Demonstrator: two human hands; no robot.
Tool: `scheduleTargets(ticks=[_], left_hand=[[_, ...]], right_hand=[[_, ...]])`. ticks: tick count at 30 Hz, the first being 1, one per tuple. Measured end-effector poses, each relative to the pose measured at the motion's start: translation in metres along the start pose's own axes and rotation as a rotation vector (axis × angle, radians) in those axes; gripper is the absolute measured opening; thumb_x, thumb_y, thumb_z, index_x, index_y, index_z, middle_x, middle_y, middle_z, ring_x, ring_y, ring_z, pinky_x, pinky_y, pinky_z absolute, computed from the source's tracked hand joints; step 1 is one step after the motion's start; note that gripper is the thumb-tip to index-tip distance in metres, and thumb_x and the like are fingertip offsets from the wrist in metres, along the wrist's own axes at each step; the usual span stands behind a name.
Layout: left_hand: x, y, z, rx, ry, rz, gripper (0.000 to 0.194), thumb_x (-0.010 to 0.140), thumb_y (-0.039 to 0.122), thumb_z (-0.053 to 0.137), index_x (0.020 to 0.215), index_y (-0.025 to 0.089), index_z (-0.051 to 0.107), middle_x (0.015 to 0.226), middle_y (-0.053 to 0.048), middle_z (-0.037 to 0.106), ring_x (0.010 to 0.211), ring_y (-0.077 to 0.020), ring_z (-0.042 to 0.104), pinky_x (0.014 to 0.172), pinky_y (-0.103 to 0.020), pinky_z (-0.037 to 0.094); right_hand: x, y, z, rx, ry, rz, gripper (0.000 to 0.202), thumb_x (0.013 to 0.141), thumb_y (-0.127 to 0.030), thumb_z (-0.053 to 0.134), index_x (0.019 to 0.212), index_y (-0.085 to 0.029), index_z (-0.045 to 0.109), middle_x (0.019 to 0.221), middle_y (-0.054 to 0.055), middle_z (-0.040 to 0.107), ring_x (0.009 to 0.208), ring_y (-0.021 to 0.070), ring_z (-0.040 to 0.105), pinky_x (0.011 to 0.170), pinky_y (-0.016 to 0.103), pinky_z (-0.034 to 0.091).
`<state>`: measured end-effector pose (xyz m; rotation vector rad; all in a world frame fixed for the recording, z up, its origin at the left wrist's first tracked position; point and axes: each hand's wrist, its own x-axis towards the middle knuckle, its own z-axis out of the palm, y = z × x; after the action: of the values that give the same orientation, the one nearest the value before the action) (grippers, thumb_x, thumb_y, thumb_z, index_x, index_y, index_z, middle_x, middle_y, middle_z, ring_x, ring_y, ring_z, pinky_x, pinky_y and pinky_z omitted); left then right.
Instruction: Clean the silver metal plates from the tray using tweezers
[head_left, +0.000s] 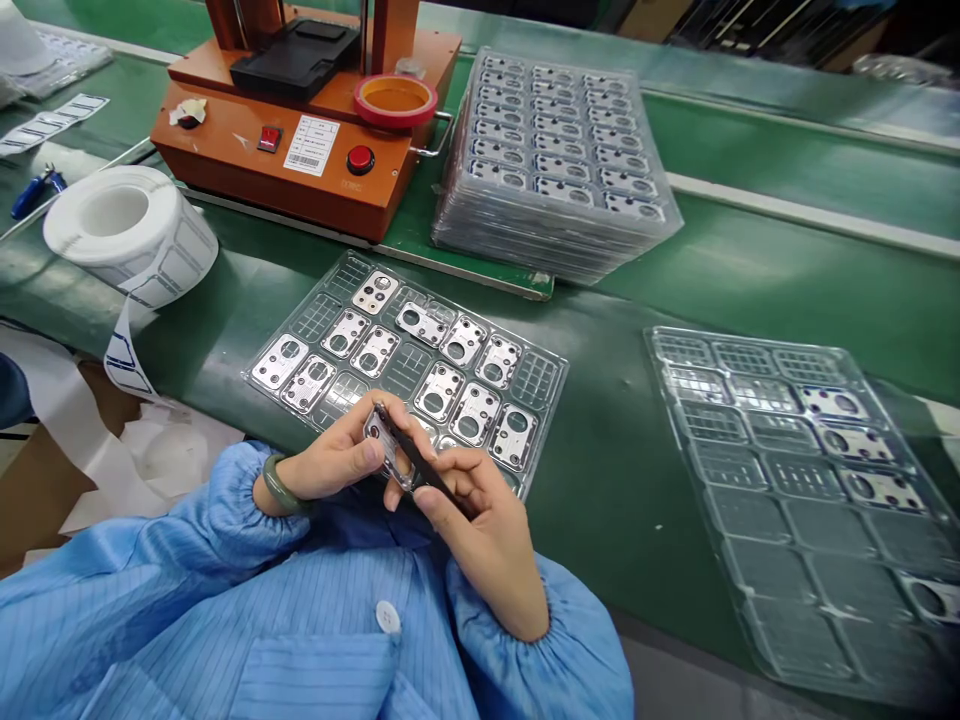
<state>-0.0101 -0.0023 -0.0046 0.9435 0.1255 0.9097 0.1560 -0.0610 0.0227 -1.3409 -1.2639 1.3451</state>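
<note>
My left hand [341,455] is closed on a small silver metal plate [387,445] with rounded corners and a large hole, tilted on edge above my lap. My right hand [484,515] grips a dark slender tool [431,462], whose far end lies along the plate's upper edge. Whether this tool is one piece or a pair of tweezers I cannot tell. Just beyond both hands is a clear plastic tray [405,370] with several similar plates in its pockets, among them a plate [439,390] near my fingers. My hands hide part of its near edge.
Another clear tray [795,540] on the right holds several plates. Stacked filled trays [559,170] stand at the back beside an orange machine [277,150] bearing a red tape roll [395,102]. Left are a white label roll [131,235], blue-handled cutters [37,190] and a box of backing paper [45,450].
</note>
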Motion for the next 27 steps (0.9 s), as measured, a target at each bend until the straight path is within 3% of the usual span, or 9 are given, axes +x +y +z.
scheduleTargets(ticks=[4,6,12,15,20,24,27], left_hand=[[-0.001,0.0,0.0,0.012,0.019,-0.005,0.029,0.091,0.039,0.053,0.112,0.02,0.044,0.106,-0.008,0.061,0.059,-0.008,0.064,0.054,-0.019,0.052],[-0.003,-0.001,-0.001,0.013,0.003,-0.007,0.031,0.091,0.04,0.052,0.114,0.02,0.044,0.108,-0.008,0.06,0.059,-0.0078,0.064,0.054,-0.02,0.052],[-0.005,-0.002,-0.001,0.014,-0.032,-0.012,0.033,0.091,0.04,0.051,0.117,0.021,0.044,0.114,-0.012,0.06,0.062,-0.0097,0.065,0.052,-0.021,0.053],[-0.003,0.0,0.001,-0.013,-0.007,-0.008,0.031,0.091,0.04,0.051,0.115,0.021,0.044,0.108,-0.01,0.061,0.068,-0.0127,0.066,0.049,-0.02,0.052],[-0.001,0.002,0.003,-0.023,0.035,-0.007,0.03,0.09,0.042,0.052,0.111,0.021,0.046,0.102,-0.006,0.061,0.053,-0.0057,0.06,0.048,-0.019,0.051],[-0.001,0.001,0.002,-0.037,0.01,-0.007,0.03,0.092,0.042,0.049,0.112,0.021,0.045,0.101,-0.006,0.061,0.05,-0.0043,0.059,0.043,-0.014,0.046],[-0.002,0.001,0.001,-0.029,0.002,-0.007,0.03,0.092,0.042,0.05,0.112,0.021,0.045,0.102,-0.006,0.061,0.048,-0.0039,0.058,0.043,-0.015,0.046]], right_hand=[[-0.007,0.004,0.002,-0.195,0.132,-0.173,0.012,0.082,-0.029,0.067,0.088,-0.021,0.06,0.055,-0.006,0.053,0.048,0.0095,0.049,0.048,0.022,0.039],[-0.009,0.004,0.0,-0.193,0.113,-0.184,0.009,0.085,-0.029,0.064,0.089,-0.021,0.061,0.055,-0.005,0.055,0.044,0.0087,0.047,0.044,0.022,0.038],[-0.006,0.0,-0.005,0.105,-0.154,0.067,0.034,0.093,-0.048,0.046,0.079,-0.019,0.055,0.044,-0.007,0.05,0.029,0.0047,0.031,0.032,0.02,0.024],[-0.002,-0.002,-0.002,0.103,-0.217,0.168,0.044,0.095,-0.055,0.039,0.076,-0.018,0.055,0.042,-0.008,0.044,0.031,0.0045,0.028,0.034,0.02,0.024],[0.001,-0.003,0.002,-0.031,-0.136,0.112,0.044,0.096,-0.052,0.036,0.072,-0.018,0.052,0.045,-0.007,0.042,0.042,0.0076,0.037,0.044,0.022,0.031],[-0.003,-0.002,0.005,-0.061,-0.068,0.043,0.03,0.086,-0.049,0.057,0.086,-0.019,0.054,0.051,-0.009,0.039,0.046,0.0087,0.037,0.045,0.022,0.031],[-0.007,-0.003,0.005,-0.152,0.017,-0.025,0.024,0.085,-0.043,0.061,0.08,-0.02,0.054,0.052,-0.008,0.041,0.047,0.0087,0.038,0.046,0.022,0.031]])
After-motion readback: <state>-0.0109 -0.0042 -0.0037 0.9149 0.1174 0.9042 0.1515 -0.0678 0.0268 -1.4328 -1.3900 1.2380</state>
